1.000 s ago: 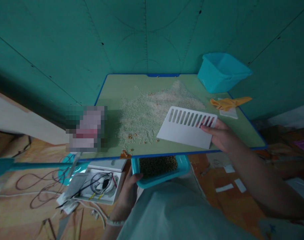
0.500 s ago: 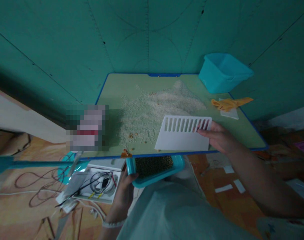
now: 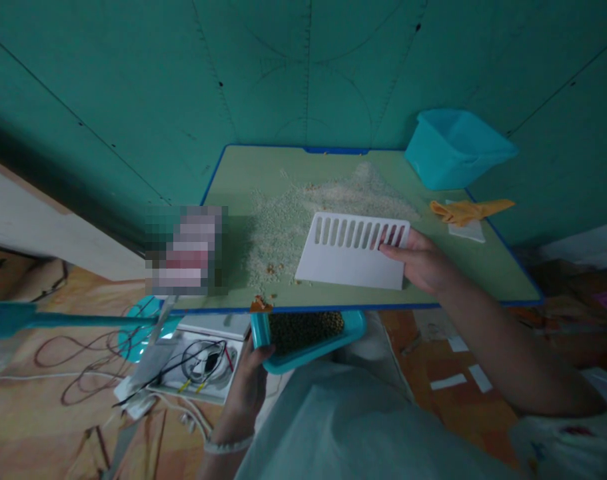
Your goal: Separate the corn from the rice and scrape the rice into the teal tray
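Head camera view, looking down at a low green table (image 3: 243,173) with a blue rim, set against a teal wall. The person's right hand (image 3: 420,263) is closed on the right end of a white slotted scraper (image 3: 350,257), with the fingers lying across its last few slots. The scraper rests tilted on the table near the front edge, its row of slots on the far side. Just behind it and to its left, a wide scatter of pale grains (image 3: 293,220) covers the middle of the table, and a few yellow-brown beans (image 3: 272,269) lie at the near edge of that scatter. The left hand (image 3: 248,393), a beaded bracelet (image 3: 228,445) on its wrist, grips the left corner of a teal tray (image 3: 356,327), thumb on the rim. The tray is held just below the table's front edge and is filled with brownish beans (image 3: 303,328). A teal tub (image 3: 458,147) stands at the table's far right corner. Near it an orange cloth (image 3: 466,210) lies partly over a small white piece (image 3: 467,231). On the floor to the left of the tray sits a white box of wires (image 3: 203,363).
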Motion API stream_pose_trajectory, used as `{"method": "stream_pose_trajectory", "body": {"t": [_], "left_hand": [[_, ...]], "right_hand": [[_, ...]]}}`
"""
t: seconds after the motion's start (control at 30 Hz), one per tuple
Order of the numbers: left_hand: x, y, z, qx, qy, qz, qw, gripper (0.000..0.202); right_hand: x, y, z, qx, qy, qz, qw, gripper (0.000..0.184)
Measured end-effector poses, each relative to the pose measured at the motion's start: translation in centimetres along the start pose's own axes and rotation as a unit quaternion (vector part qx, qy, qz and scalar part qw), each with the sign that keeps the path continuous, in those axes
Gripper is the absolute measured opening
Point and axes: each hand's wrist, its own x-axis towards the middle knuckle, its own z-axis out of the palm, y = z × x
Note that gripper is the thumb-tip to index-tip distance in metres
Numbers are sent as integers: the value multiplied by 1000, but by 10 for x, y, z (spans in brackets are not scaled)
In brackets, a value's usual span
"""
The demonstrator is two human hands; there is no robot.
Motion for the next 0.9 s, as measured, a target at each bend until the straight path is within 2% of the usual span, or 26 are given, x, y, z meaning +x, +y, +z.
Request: {"method": "stream_pose_trajectory", "body": {"t": [0.1, 0.2, 0.37, 0.63, 0.77, 0.9], "left_hand": [[1, -2, -7, -2, 0, 2, 1000, 59], [1, -2, -11, 3, 22, 3, 1000, 53], [1, 6, -9, 16, 51, -13, 998, 43], [-3, 14, -2, 30, 52, 0, 998, 60], [-5, 16, -1, 16, 62, 0, 998, 65], [-5, 15, -5, 11, 67, -4, 998, 65]], "right_hand": [[2, 0, 5, -10, -14, 5, 1000, 46], [1, 0, 7, -25, -39, 13, 999, 46], [-4, -1, 8, -49, -89, 36, 994, 44], [16, -4, 29, -53, -122, -31, 991, 39], [25, -6, 40, -62, -159, -22, 985, 37], [26, -6, 38, -75, -165, -24, 983, 35]]}}
